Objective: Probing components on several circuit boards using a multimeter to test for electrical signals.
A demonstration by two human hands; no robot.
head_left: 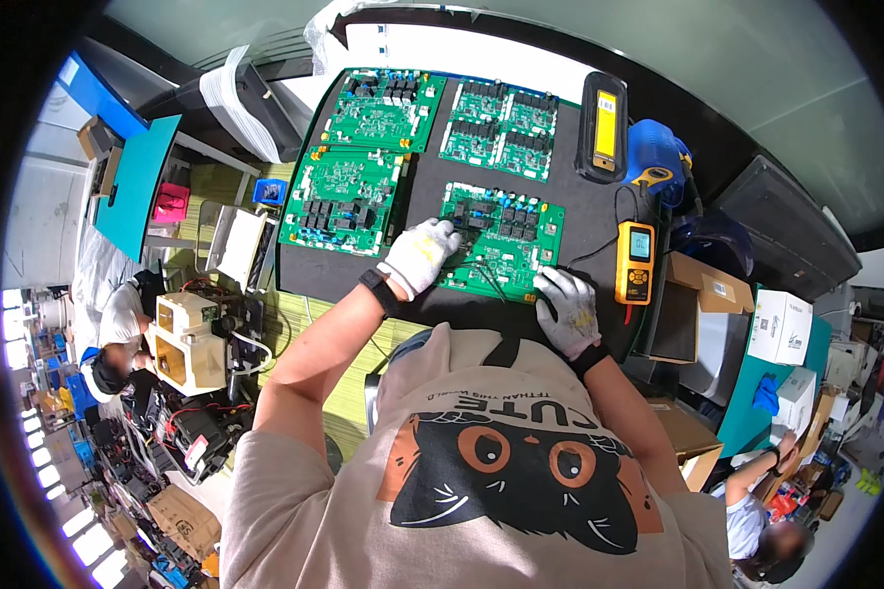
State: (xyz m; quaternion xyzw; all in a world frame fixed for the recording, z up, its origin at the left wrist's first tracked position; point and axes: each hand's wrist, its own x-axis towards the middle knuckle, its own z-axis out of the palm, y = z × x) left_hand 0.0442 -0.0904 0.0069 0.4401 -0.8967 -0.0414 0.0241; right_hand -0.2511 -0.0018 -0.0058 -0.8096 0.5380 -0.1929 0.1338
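One tabletop [422,187], dark-surfaced, filled the upper centre of the frame. Green circuit boards on it: three large, plus one panel in four sections. Two large boards lay end to end at its left side, an upper board [388,113] and a lower board [344,187]. The third, the working board [521,257], lay flat at the centre of the frame, between the two hands. The four-section panel [501,133] lay above it, at upper centre.

Two hands, both in white gloves, one black band at each wrist. Left hand [422,257]: fingers curled at the working board's left edge; could not tell whether the grip was closed on anything. Right hand [568,312]: fingers extended together at the board's lower right corner; could not tell whether the grip pinched the edge.

Right of the boards, one each: a black-cased device [604,128] with a yellow front, upper right of centre; a blue object [653,157] just beside it, kind unclear; an orange handheld meter [635,262] lower down, right of the working board. Smallest: thin black leads [491,280] over the working board near the left fingertips, exact count unclear.
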